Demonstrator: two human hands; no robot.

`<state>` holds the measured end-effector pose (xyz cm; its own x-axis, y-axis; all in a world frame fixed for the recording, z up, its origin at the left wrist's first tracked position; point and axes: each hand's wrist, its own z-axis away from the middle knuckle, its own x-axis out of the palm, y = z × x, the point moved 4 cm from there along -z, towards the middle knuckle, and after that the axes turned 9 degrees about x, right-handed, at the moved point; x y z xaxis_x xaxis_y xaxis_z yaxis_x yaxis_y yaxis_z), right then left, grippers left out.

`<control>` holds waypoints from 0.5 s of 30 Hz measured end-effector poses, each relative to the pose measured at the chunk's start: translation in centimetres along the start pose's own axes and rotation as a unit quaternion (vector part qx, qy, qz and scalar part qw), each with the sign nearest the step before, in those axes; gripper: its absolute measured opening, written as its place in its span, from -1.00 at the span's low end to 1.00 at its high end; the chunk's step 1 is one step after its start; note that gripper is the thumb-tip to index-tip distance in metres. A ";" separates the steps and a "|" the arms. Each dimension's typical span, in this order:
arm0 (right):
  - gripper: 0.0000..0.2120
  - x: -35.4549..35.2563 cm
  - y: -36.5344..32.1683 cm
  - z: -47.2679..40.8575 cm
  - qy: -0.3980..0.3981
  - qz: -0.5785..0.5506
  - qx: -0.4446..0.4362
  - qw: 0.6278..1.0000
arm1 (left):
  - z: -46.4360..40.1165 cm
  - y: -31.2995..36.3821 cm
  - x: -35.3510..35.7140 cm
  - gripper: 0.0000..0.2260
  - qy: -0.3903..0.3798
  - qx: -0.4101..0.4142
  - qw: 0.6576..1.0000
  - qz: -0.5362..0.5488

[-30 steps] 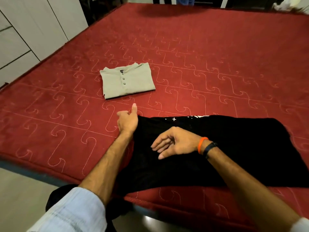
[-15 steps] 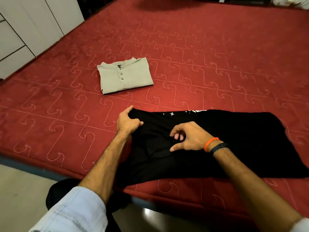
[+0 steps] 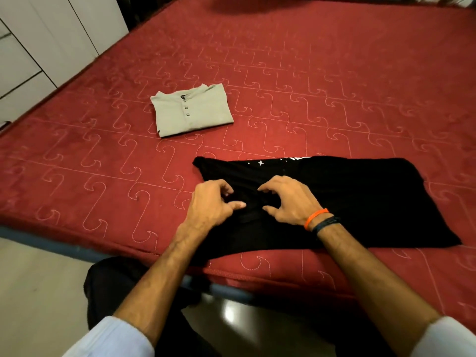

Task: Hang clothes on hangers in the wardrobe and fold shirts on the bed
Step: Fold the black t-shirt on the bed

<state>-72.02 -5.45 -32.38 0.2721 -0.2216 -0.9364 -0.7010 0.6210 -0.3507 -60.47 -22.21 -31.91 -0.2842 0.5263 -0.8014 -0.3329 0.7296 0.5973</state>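
1. The black shirt (image 3: 347, 202) lies flat along the near edge of the red quilted bed (image 3: 309, 73), partly folded, with a bit of white print peeking out at its far edge.
2. The left hand (image 3: 210, 206) sits over the shirt's left part, fingers curled, thumb sticking out toward the other hand. Can't tell if it actually has cloth pinched.
3. The right hand (image 3: 289, 199) is just beside it, fingers and thumb bent like a claw over the fabric. Again, hard to say if it grips anything.
4. A folded grey shirt (image 3: 192, 112) with buttons lies further back on the bed, well apart from the black one.
5. White wardrobe doors (image 3: 46, 39) stand off to the left.
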 end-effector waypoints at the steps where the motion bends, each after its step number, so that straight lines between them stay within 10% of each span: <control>1: -0.54 0.1 -0.1 0.2 -0.002 0.008 0.006 1.000 | 0.8 0.1 0.3 -0.58 -0.014 0.006 0.999 -0.030; 15: -0.77 1.2 0.6 2.2 0.064 -0.075 0.073 0.992 | 6.1 2.1 0.9 -0.64 -0.037 0.084 0.950 -0.297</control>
<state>-70.70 -3.67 -33.70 0.2741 -0.4074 -0.8711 -0.5533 0.6741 -0.4894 -55.90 -17.53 -31.63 -0.0252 0.0240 -0.9994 -0.2646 0.9639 0.0298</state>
